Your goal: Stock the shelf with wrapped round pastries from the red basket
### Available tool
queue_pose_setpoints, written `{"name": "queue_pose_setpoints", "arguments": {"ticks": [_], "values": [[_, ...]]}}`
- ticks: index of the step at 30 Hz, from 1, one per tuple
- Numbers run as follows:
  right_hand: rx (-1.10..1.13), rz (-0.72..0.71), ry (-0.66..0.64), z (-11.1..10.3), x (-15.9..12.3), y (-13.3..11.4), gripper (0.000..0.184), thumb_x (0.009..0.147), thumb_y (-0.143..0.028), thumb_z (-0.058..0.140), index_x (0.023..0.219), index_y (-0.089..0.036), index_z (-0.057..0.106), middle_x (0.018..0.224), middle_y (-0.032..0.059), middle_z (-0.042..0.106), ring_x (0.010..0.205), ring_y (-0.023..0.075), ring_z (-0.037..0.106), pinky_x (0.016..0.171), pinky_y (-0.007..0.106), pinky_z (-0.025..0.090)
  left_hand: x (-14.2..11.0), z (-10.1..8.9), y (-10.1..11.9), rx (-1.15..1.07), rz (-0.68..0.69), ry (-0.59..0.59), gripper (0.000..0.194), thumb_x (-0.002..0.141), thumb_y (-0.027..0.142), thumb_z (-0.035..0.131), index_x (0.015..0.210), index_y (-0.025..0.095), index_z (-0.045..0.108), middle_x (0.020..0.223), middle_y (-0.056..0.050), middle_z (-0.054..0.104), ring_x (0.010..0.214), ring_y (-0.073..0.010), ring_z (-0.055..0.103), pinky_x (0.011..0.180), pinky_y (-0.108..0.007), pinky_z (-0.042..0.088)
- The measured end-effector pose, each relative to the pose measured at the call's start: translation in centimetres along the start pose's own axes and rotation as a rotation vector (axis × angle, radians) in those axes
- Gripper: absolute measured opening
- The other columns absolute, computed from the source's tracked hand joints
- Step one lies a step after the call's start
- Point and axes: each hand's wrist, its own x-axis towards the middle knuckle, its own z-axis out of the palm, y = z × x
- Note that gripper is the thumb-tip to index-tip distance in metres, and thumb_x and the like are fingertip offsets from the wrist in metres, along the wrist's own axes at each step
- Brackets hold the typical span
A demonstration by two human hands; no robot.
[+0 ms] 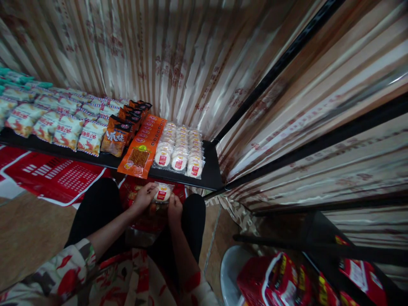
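Note:
A round white rice cracker packet (pixel 162 193) with a red label is held up between both hands, just in front of the shelf edge. My left hand (pixel 145 197) pinches its left side, and my right hand (pixel 175 208) grips its right side. Below them, between the knees, lies a large red bag (pixel 140 221), its contents hard to make out. Rows of matching rice cracker packets (pixel 179 161) stand on the black shelf (pixel 208 170). Directly left of these rows lies a flat orange snack bag (pixel 140 146).
Orange-black snack bags (pixel 116 136) and pale snack bags (pixel 66 129) line the shelf's left part. Black metal poles (pixel 274 68) slant across the right, before a striped curtain (pixel 197 59). At lower right, red packages (pixel 274 276) sit by a grey-white tub (pixel 229 267).

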Motion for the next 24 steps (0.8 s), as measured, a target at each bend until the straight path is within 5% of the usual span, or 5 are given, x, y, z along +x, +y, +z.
{"name": "queue_pose_setpoints", "arguments": {"ticks": [7,17,24], "values": [[-0.139,-0.157,0.100,-1.0,0.6,-2.4,0.028,0.080,-0.038,0.045,0.090,-0.019,0.062,0.092,0.0056,0.063,0.085,0.0180,0.056,0.081,0.028,0.041,0.8,1.1,1.0,0.029,0.116,-0.055,0.021,0.066,0.032,0.063,0.082,0.018,0.063,0.079,-0.002,0.065,0.072,-0.0158,0.059,0.067,-0.024,0.047],[-0.175,-0.153,0.102,-1.6,2.6,-4.8,0.030,0.078,-0.039,0.051,0.097,-0.018,0.060,0.078,0.0022,0.062,0.064,0.0137,0.054,0.064,0.024,0.042,1.9,3.4,4.2,0.108,0.211,0.009,0.019,0.068,0.026,0.061,0.085,0.017,0.058,0.079,-0.003,0.064,0.074,-0.0155,0.059,0.069,-0.025,0.046],[-0.169,-0.189,0.162,-1.8,5.4,-5.8,0.031,0.079,-0.039,0.049,0.098,-0.016,0.058,0.088,0.0050,0.062,0.063,0.0123,0.056,0.063,0.023,0.043,3.1,4.9,5.5,0.263,0.318,0.007,0.013,0.072,0.023,0.056,0.084,0.017,0.055,0.079,-0.002,0.061,0.073,-0.0145,0.059,0.069,-0.027,0.049]]}}
